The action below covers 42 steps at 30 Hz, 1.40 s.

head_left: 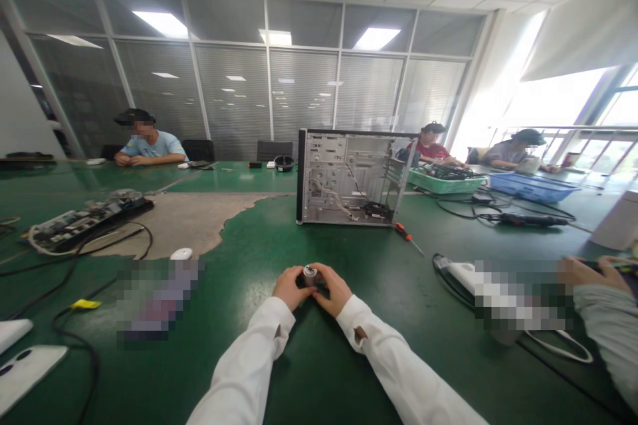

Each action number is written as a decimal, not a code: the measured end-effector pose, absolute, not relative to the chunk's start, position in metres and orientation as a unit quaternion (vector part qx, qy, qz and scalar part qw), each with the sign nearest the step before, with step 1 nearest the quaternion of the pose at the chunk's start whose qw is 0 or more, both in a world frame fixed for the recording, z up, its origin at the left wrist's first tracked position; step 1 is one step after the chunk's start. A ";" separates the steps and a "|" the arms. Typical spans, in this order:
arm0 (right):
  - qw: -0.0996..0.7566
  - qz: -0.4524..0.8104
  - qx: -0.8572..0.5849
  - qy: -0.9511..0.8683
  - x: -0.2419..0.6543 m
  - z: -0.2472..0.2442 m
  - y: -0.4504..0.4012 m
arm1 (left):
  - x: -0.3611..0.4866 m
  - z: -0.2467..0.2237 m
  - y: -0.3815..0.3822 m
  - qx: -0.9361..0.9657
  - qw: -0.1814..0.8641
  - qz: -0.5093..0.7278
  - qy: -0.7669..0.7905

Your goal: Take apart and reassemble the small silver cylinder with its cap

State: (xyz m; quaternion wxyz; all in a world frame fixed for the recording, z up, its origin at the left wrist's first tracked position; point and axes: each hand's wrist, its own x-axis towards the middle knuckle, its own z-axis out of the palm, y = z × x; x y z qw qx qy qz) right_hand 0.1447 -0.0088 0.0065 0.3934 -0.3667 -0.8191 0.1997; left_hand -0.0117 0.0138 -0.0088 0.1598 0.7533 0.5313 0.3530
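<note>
Between my two hands stands a small grey cylinder [310, 273] with a whitish top and dark marks on it; its exact kind is too small to make out. My left hand [289, 287] closes on its left side, thumb toward the front. From the right, my right hand [331, 288] curls its fingers round the same piece. Beyond them, apart from both hands, an open computer case [351, 176] stands upright with cables inside. An orange-and-black screwdriver [405, 234] lies by the case's lower right corner.
Power strips and cables [92, 219] lie on the left, near a blurred phone-like thing [162, 302]. A green basket [446, 182] and a blue basket [533, 187] stand back right. A co-worker's sleeve [608, 325] reaches in at right. Other people sit across the table.
</note>
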 end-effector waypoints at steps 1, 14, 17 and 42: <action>0.395 0.204 -0.367 -0.817 0.145 0.007 -0.008 | -0.012 -0.008 0.013 0.748 0.178 0.360 0.529; 0.385 0.348 -0.389 -0.761 0.153 -0.011 0.014 | -0.015 -0.006 0.013 0.664 0.454 0.405 0.434; 0.386 0.375 -0.384 -0.750 0.153 -0.014 0.016 | -0.014 -0.005 0.013 0.625 0.512 0.414 0.419; 0.467 0.500 -0.293 -0.668 0.143 -0.012 0.010 | -0.003 0.017 -0.001 0.492 0.684 0.451 0.294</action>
